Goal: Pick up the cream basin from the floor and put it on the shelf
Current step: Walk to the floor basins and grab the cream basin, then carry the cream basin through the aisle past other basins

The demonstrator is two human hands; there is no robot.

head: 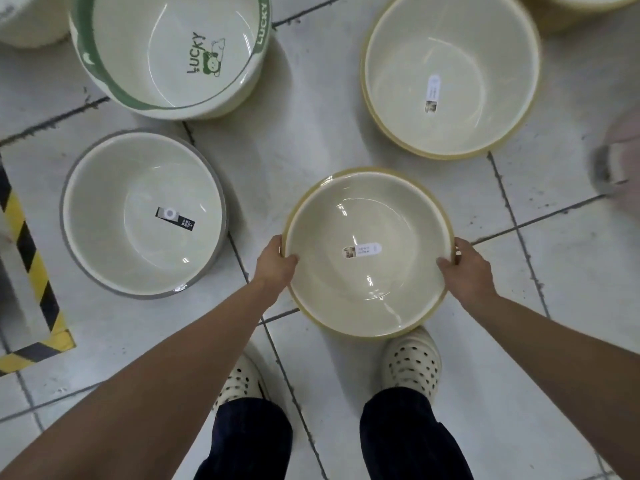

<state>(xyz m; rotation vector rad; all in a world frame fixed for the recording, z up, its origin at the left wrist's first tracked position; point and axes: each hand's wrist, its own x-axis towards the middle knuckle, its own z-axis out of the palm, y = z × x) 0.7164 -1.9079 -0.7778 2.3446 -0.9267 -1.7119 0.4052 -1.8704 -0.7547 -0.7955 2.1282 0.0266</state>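
At the far left, a strip of yellow-and-black tape [27, 258] is running across the white tiled floor [311, 133]. Just to its right a grey-rimmed basin [143, 214] is sitting on the tiles with a dark label in its bottom. Above it, a green-rimmed basin [169, 53] printed with the word LUCKY is tilting toward the camera. Moving toward the middle, the left hand [277, 263] is gripping the left edge of the cream basin [367, 285], with the thumb hooking over the rim into the bowl and the fingers curling down the outer side. The cream basin is sitting open side up between the two hands, in front of the person's feet. A small pale label is lying in its bottom, and its near rim is covering the toe of the right shoe [412, 362]. Whether it is touching the floor I cannot tell. The right hand [467, 268] is clasping the opposite edge in the same way, thumb inside and fingers wrapping outside. Further up and right, a bigger yellow-rimmed basin [450, 39] is standing well apart from it.
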